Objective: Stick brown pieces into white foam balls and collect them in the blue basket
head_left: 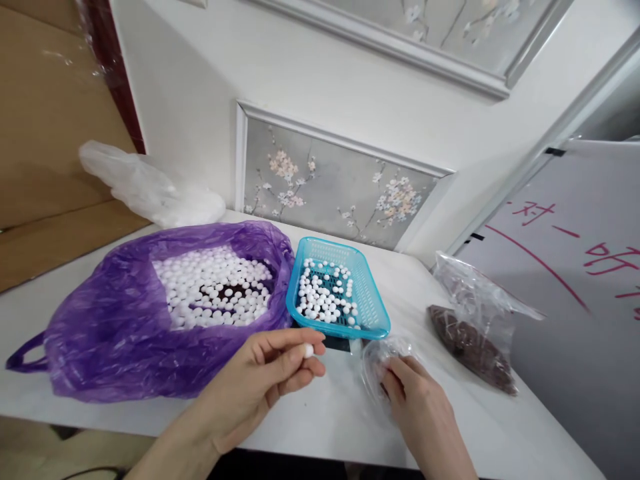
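My left hand [273, 367] pinches a small white ball [309, 350] between thumb and fingers, just in front of the blue basket. Fingers of my right hand [420, 397] are bent down into a clear plastic container [371, 373]; their tips, and anything they may hold, are hidden. The blue perforated basket [373, 303] stands behind both hands with many white balls [320, 300] on its bottom. To its left a purple plastic bag [120, 347] lies wide open, filled with more white balls [200, 280] and something dark brown among them.
On the right lies a clear bag of brown material [473, 347], close to a whiteboard [575, 320] with red writing. A crumpled whitish plastic bag [150, 187] sits at the back left beside cardboard [55, 120]. A framed flower picture [330, 177] stands behind the white table [320, 427].
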A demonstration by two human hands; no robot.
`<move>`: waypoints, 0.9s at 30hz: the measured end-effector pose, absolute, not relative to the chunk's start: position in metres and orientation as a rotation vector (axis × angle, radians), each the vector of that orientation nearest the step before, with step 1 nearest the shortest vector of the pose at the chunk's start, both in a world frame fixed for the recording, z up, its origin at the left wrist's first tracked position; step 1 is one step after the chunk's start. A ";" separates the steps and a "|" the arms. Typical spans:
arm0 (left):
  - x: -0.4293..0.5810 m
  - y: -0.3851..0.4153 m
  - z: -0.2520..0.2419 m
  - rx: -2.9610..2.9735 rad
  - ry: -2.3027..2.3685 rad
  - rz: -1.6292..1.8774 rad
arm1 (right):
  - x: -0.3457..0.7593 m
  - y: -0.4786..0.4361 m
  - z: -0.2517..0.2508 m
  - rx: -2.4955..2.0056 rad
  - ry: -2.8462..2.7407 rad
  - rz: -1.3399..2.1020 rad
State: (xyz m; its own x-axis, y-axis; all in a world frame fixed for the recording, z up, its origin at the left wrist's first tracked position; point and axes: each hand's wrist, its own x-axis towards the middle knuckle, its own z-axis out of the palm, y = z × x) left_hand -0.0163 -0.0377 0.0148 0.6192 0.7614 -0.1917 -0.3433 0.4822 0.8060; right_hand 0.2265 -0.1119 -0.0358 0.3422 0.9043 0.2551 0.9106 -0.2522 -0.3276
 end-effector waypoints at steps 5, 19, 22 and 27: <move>-0.002 -0.041 0.006 0.673 0.473 0.699 | 0.231 -0.117 -0.034 -2.107 -1.525 -0.003; 0.001 -0.029 -0.020 0.612 0.452 0.646 | 0.226 -0.130 -0.022 -2.063 -1.162 0.060; 0.000 -0.030 -0.022 0.611 0.432 0.654 | 0.224 -0.132 -0.025 -1.959 -1.020 0.223; -0.002 -0.032 -0.026 0.608 0.405 0.658 | 0.201 -0.134 -0.018 -1.676 -0.978 0.474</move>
State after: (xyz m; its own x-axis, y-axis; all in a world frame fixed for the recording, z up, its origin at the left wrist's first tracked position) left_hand -0.0017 -0.0316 -0.0256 0.7250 0.6703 -0.1586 -0.4430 0.6301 0.6377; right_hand 0.2006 -0.1344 -0.0179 0.5816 0.7967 0.1643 0.3645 -0.0747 -0.9282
